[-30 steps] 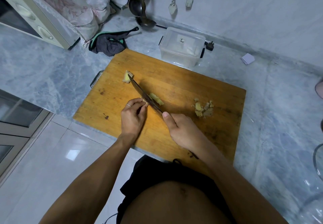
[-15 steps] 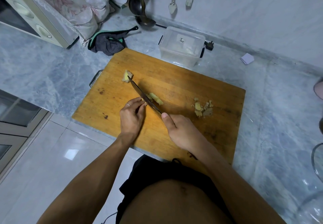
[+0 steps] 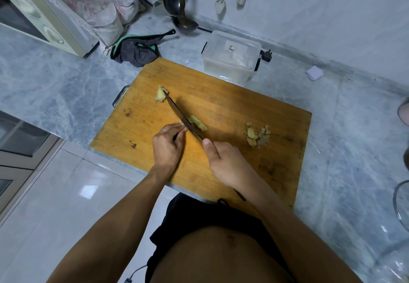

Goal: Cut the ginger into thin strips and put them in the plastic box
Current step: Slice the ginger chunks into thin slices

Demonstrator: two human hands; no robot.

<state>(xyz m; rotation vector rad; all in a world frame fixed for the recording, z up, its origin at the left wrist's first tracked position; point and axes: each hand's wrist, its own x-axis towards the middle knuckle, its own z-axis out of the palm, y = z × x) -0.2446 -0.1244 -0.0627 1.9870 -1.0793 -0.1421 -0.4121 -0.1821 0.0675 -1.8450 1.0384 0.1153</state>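
Note:
On the wooden cutting board point(image 3: 221, 97) my right hand point(image 3: 225, 163) grips a knife point(image 3: 183, 117), blade edge down, tip pointing far left. My left hand point(image 3: 168, 143) pinches a small piece of ginger point(image 3: 182, 124) against the blade's left side. Cut ginger slices point(image 3: 198, 123) lie just right of the blade. A ginger chunk point(image 3: 159, 94) sits by the knife tip. A pile of ginger scraps point(image 3: 256, 134) lies at the board's right. The clear plastic box point(image 3: 230, 58), lid on, stands beyond the board's far edge.
A dark cloth point(image 3: 137, 50) lies left of the box, a microwave point(image 3: 33, 15) at far left. Ladles point(image 3: 181, 8) hang at the back wall. A plug point(image 3: 266, 55) lies behind the box. A glass lid rim point(image 3: 398, 201) sits at the right edge.
The knife and both hands stay nearly in place; my left fingertips have crept slightly left along the ginger as the blade keeps slicing.

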